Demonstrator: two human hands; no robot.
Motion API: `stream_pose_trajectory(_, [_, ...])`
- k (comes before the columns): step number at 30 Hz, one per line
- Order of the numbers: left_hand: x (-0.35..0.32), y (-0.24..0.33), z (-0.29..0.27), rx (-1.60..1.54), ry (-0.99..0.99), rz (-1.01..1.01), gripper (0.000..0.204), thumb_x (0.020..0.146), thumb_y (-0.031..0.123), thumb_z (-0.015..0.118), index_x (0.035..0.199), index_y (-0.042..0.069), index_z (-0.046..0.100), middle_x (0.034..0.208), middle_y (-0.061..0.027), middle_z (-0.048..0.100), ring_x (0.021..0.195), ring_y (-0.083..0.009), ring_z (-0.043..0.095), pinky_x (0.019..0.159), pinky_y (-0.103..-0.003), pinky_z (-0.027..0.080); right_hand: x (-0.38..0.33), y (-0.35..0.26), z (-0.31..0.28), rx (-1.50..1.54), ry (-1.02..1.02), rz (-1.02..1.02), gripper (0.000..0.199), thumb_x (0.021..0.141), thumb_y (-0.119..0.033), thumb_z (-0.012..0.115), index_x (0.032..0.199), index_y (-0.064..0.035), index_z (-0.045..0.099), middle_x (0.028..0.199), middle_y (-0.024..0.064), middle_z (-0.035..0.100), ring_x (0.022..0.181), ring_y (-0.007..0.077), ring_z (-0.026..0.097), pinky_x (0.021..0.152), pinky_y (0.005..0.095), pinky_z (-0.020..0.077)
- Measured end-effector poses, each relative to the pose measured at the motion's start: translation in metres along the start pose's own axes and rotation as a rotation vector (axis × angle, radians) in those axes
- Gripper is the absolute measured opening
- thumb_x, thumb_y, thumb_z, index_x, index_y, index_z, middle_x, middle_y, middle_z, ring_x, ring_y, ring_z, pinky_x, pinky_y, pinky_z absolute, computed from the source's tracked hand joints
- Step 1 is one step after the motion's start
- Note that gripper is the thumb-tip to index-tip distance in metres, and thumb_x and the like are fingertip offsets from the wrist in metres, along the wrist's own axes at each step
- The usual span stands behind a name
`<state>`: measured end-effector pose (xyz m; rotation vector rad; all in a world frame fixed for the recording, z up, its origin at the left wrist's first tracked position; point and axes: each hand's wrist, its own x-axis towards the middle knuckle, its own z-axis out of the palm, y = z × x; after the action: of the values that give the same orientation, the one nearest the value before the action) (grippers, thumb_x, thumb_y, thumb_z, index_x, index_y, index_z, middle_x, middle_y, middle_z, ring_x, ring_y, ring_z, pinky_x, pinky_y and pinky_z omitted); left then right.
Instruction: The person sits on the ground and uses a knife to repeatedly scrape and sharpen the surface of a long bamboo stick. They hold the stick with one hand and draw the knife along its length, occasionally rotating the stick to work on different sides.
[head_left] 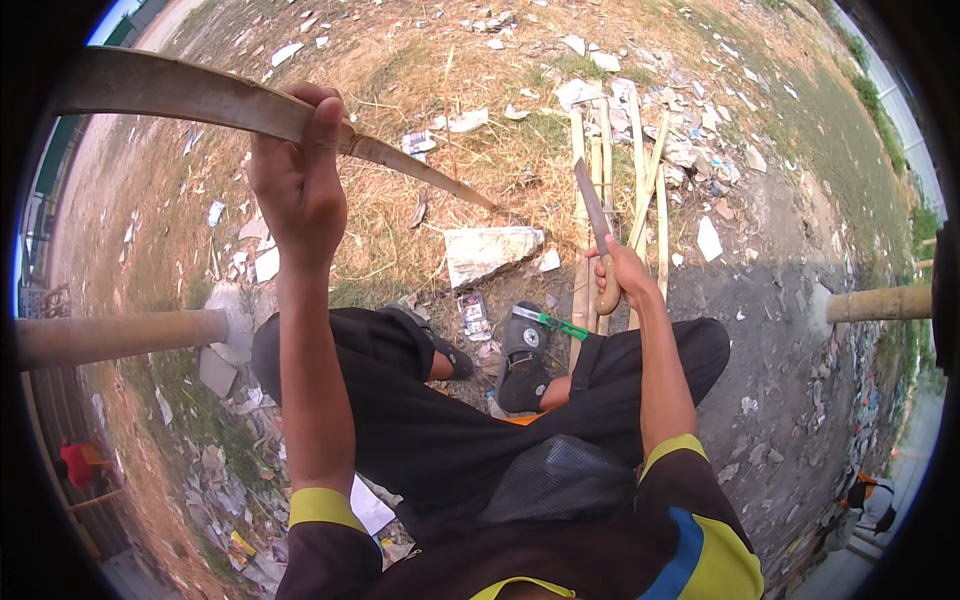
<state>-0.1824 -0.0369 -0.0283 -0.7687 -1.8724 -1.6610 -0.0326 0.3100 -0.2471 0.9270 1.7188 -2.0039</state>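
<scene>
My left hand (303,190) is raised at the upper left, its fingers closed round a long split bamboo strip (200,95). The strip runs from the upper left edge down to a narrow tip near the dry grass. In my right hand (628,272) is a knife (592,200) with a wooden handle, its long blade pointing up and away from me. The knife lies over several pale bamboo strips (638,150) on the ground and is apart from the strip in my left hand. A green-handled tool (562,324) rests by my dark shoe (524,345).
A broken slab (490,254) lies ahead of my feet amid dry grass and scattered litter. Thick bamboo poles stand at the left (125,338) and right (880,304). Other people appear at the far left (80,466) and lower right (872,502).
</scene>
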Motion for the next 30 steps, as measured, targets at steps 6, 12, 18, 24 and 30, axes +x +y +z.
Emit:
stream_pose_trajectory(6, [-0.002, 0.013, 0.000, 0.056, -0.010, 0.002, 0.013, 0.094, 0.011, 0.064, 0.098, -0.001, 0.059, 0.086, -0.0032, 0.064, 0.074, -0.0070, 0.060, 0.065, -0.021, 0.047, -0.057, -0.036, 0.091, -0.312, 0.076, -0.443, 0.038, 0.102, -0.034, 0.042, 0.105, 0.0009, 0.057, 0.058, 0.0045, 0.049, 0.049, 0.0161, 0.053, 0.044, 0.0321, 0.0400])
stream_pose_trajectory(12, [-0.006, 0.013, -0.003, 0.093, -0.009, 0.100, 0.010, 0.090, 0.008, 0.068, 0.092, 0.000, 0.062, 0.080, -0.0029, 0.066, 0.065, -0.0071, 0.060, 0.056, -0.021, 0.046, -0.072, -0.047, 0.163, -0.578, 0.348, -1.020, 0.022, 0.099, -0.018, 0.049, 0.090, 0.0024, 0.052, 0.054, 0.0183, 0.052, 0.045, 0.0341, 0.054, 0.044, 0.0421, 0.0387])
stream_pose_trajectory(18, [-0.003, 0.007, 0.004, 0.114, -0.065, 0.206, 0.011, 0.087, 0.010, 0.071, 0.091, 0.002, 0.065, 0.076, -0.0024, 0.067, 0.060, -0.0078, 0.059, 0.051, -0.021, 0.044, -0.021, -0.011, 0.160, -1.099, 0.403, -0.809, 0.025, 0.098, -0.023, 0.048, 0.090, -0.0003, 0.055, 0.058, 0.0197, 0.060, 0.056, 0.0375, 0.064, 0.049, 0.0435, 0.0514])
stream_pose_trajectory(24, [-0.002, 0.006, -0.002, 0.100, -0.031, 0.167, 0.011, 0.087, 0.011, 0.071, 0.091, 0.002, 0.066, 0.074, -0.0034, 0.067, 0.058, -0.0078, 0.059, 0.048, -0.022, 0.042, -0.082, -0.072, 0.184, -0.730, 0.395, -1.023, 0.030, 0.100, -0.027, 0.045, 0.089, -0.0005, 0.055, 0.061, 0.0237, 0.059, 0.057, 0.0405, 0.062, 0.050, 0.0439, 0.0511])
stream_pose_trajectory(30, [-0.004, 0.016, 0.000, 0.241, -0.121, 0.097, 0.009, 0.088, 0.010, 0.070, 0.092, 0.003, 0.066, 0.079, -0.0017, 0.068, 0.064, -0.0066, 0.059, 0.055, -0.022, 0.044, 0.002, 0.009, 0.159, -1.099, 0.421, -0.768, 0.032, 0.100, -0.029, 0.044, 0.090, -0.0013, 0.056, 0.061, 0.0251, 0.060, 0.061, 0.0442, 0.063, 0.054, 0.0505, 0.0524])
